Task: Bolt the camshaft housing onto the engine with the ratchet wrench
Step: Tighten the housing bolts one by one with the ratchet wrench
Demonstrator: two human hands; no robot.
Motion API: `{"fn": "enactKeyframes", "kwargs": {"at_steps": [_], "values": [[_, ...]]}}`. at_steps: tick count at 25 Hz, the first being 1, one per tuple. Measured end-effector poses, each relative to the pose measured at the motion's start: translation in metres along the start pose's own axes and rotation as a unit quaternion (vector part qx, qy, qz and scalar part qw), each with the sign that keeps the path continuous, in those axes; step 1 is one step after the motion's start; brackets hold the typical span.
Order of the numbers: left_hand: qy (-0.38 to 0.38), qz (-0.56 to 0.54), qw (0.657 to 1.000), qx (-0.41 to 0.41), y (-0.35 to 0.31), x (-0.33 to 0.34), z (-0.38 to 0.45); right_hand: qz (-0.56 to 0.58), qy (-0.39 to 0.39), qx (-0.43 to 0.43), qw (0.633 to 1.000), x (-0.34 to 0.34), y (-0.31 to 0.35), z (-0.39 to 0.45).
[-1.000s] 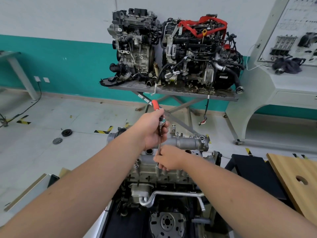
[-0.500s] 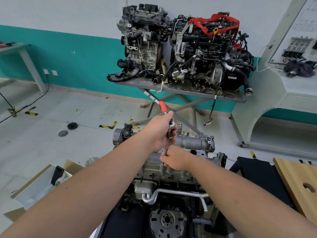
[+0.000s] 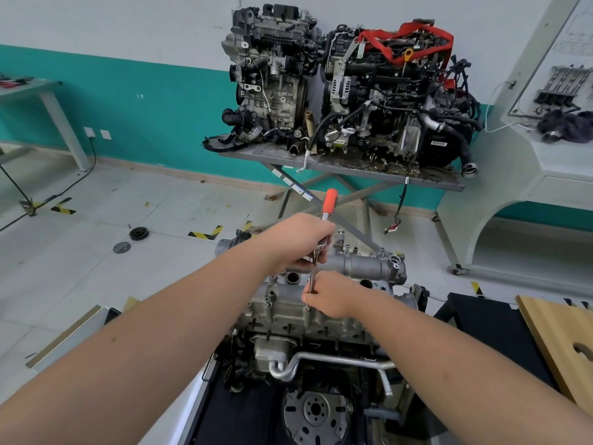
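The grey camshaft housing (image 3: 362, 268) lies on top of the engine (image 3: 288, 313) in front of me. A ratchet wrench (image 3: 330, 200) with an orange grip stands over it, handle pointing up and away. My left hand (image 3: 301, 242) grips the wrench near its head. From the head a thin extension bar (image 3: 311, 281) runs down to a bolt on the housing's near edge. My right hand (image 3: 330, 293) pinches the lower end of that bar just above the bolt.
Two other engines (image 3: 349, 91) sit on a grey scissor table (image 3: 353, 171) against the teal wall. A white training console (image 3: 529, 162) stands at the right, a wooden board (image 3: 564, 342) at the near right. Round parts (image 3: 138, 234) lie on the floor at the left.
The wrench handle has swung to the right and stands more upright in my left hand. My right hand stays on the extension bar. The view has shifted slightly.
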State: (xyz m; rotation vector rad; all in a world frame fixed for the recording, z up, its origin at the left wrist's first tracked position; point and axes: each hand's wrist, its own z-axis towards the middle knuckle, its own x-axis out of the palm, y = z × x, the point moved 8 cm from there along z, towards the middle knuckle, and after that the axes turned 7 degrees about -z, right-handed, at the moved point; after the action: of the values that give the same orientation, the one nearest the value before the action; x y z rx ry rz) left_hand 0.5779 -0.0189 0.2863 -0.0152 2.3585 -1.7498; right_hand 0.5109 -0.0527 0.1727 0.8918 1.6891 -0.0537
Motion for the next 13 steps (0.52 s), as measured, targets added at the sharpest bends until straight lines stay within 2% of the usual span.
{"fn": "enactKeyframes", "kwargs": {"at_steps": [1, 3, 5, 7, 9, 10, 11, 13], "values": [[0.002, 0.125, 0.992, 0.032, -0.011, -0.002, -0.001, -0.001, 0.000, 0.003, 1.000, 0.000, 0.000, -0.001], [0.015, 0.347, 0.933, 0.095, -0.032, 0.002, -0.003, -0.012, -0.021, 0.015, 1.000, -0.001, 0.000, 0.000], [0.027, 0.498, 0.856, 0.135, -0.045, 0.013, -0.004, -0.024, -0.038, 0.036, 0.998, -0.002, -0.002, 0.001], [0.014, 0.620, 0.764, 0.178, -0.052, 0.021, -0.006, -0.030, -0.047, 0.056, 0.997, -0.003, -0.003, 0.002], [-0.015, 0.682, 0.682, 0.263, -0.051, 0.028, -0.012, -0.018, -0.044, 0.074, 0.996, -0.002, -0.005, 0.000], [-0.032, 0.674, 0.665, 0.320, -0.048, 0.029, -0.017, -0.013, -0.043, 0.079, 0.996, -0.002, -0.006, -0.001], [-0.057, 0.631, 0.672, 0.383, -0.047, 0.027, -0.025, -0.014, -0.048, 0.081, 0.995, -0.001, -0.004, -0.001], [-0.149, 0.495, 0.715, 0.470, -0.040, 0.010, -0.035, -0.029, -0.065, 0.081, 0.994, -0.001, 0.000, -0.001]]}}
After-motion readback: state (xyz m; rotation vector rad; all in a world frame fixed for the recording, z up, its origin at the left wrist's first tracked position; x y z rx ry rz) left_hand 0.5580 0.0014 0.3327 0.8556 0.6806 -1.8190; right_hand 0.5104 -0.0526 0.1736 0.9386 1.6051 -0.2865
